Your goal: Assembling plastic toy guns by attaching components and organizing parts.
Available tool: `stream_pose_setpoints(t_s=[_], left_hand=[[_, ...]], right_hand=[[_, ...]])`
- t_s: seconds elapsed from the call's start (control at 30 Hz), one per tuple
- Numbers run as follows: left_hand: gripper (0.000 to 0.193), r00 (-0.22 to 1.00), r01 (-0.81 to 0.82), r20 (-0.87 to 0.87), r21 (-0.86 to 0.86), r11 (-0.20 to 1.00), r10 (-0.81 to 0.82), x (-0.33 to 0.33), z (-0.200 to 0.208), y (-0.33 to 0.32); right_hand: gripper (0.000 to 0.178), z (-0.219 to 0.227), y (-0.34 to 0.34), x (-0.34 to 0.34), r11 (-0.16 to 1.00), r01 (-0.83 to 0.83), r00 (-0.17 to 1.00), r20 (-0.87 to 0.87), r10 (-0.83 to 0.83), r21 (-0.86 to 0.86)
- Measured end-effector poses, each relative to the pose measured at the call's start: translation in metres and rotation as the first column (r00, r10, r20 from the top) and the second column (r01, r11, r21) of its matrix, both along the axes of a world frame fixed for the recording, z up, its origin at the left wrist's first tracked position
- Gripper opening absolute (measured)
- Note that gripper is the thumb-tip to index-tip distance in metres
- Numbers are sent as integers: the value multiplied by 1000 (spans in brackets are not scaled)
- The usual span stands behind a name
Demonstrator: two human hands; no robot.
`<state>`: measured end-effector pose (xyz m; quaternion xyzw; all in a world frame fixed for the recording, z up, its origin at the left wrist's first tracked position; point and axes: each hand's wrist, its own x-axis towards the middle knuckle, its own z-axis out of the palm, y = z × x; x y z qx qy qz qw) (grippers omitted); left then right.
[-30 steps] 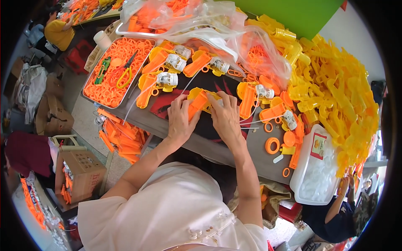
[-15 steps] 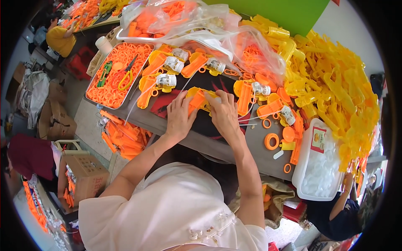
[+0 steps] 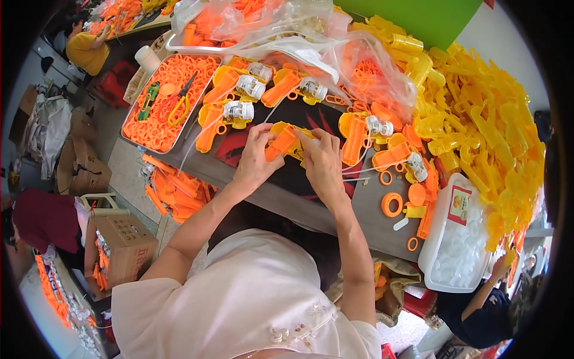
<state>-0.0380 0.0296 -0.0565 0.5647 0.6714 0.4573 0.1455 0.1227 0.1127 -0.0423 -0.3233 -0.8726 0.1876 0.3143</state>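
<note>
**Two hands on one toy piece, mid-assembly**

Both of your hands are closed around a single orange-and-yellow plastic toy piece [image 3: 289,142], held just above the dark mat [image 3: 299,173] at the middle of the counter [image 3: 359,209]. Your left hand [image 3: 256,160] grips the orange end from the left, fingers curled over the top, thumb under. Your right hand [image 3: 321,163] pinches the yellow end, fingertips tight on it; whether a small separate part sits between those fingers, you cannot tell from here.

Step in hand, as a judgement: fitting or pressing the two coloured halves together. The next move likely calls for a firm squeeze with the halves lined up, left hand steadying, right hand pushing in.

The piece sits between the hands, touching both, off the counter surface.

Around it: finished-looking orange and yellow toys with white reels [image 3: 239,110] lie in a row just beyond your hands. A metal tray [image 3: 133,116] of small orange parts is to the far left, a big heap of yellow parts [image 3: 484,131] to the right, loose orange rings [image 3: 392,204] near your right forearm, and a white tub [image 3: 460,239] at the right edge.
</note>
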Motion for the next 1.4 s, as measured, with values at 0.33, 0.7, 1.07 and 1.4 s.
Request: stream_pose_setpoints(t_s=[0.33, 0.7, 1.07, 1.4], left_hand=[[41, 981, -62, -179, 96, 993, 78, 9, -4, -13], [52, 937, -111, -324, 87, 990, 133, 14, 8, -26], [50, 996, -31, -85, 36, 999, 34, 1, -7, -17], [36, 994, -63, -89, 17, 998, 64, 8, 2, -19]], right_hand=[[51, 3, -2, 2, 999, 8, 998, 55, -5, -53], [49, 3, -3, 2, 995, 11, 999, 53, -6, -98], [55, 2, -6, 1, 997, -8, 998, 66, 13, -74], [54, 1, -4, 1, 998, 10, 997, 78, -5, -58]])
